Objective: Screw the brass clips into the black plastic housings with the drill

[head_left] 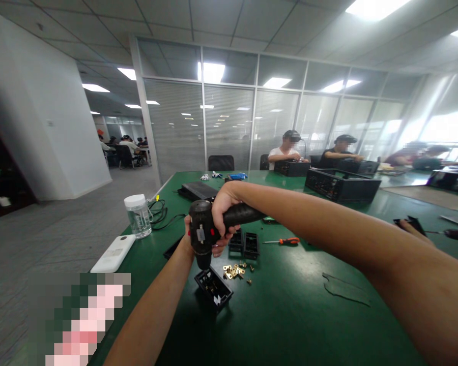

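Note:
A black power drill (201,229) points downward, its chuck over one end of a small black plastic housing (213,288) on the green table. My right hand (224,201) is closed around the drill's handle. Against the drill body's near left side is my left hand (189,239), partly hidden behind it and closed on the drill. Fingers show below the handle, and I cannot tell which hand they belong to. Brass plates and screws (234,271) lie in a loose pile beside the housing. Two similar black housings (251,245) stand behind the pile.
An orange-handled screwdriver (288,241) lies right of the housings. On the left are a clear bottle (139,218), a white phone-like device (113,253) and a black cable (159,213). Further back stands a large black case (343,185). Other people work across the table.

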